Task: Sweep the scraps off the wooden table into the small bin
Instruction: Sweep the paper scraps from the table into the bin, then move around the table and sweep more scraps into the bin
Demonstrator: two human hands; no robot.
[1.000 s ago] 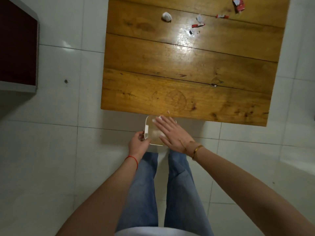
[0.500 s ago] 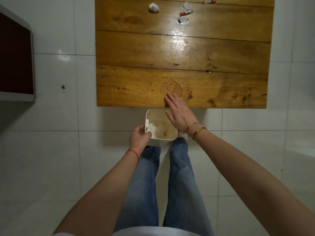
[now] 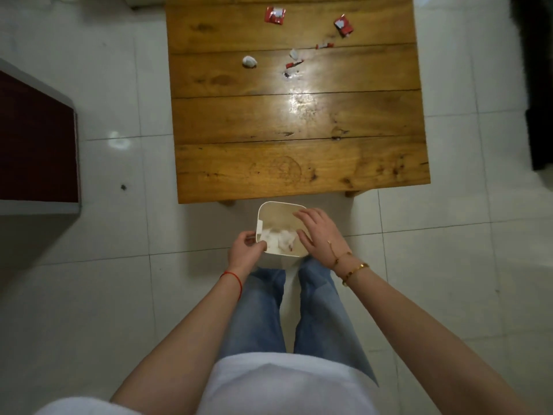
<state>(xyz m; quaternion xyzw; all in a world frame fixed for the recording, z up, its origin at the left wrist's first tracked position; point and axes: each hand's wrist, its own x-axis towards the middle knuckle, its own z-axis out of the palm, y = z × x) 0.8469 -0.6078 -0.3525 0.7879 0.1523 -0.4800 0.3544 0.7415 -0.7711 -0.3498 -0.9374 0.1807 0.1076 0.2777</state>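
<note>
The small white bin (image 3: 279, 208) is held just off the near edge of the wooden table (image 3: 299, 121), above the person's jeans-clad legs (image 3: 260, 310). The left hand (image 3: 246, 249) grips the bin's left rim, thumb over the edge and fingers curled around the outer wall. The right hand (image 3: 318, 232) hovers over the bin's right side, fingers loosely spread and holding nothing. White paper bits (image 3: 279, 239) lie inside the bin. On the table's far half lie the scraps: a white crumpled wad (image 3: 249, 61), two red wrappers (image 3: 274, 15) (image 3: 344, 25) and small red-and-white shreds (image 3: 294, 59) between them.
</note>
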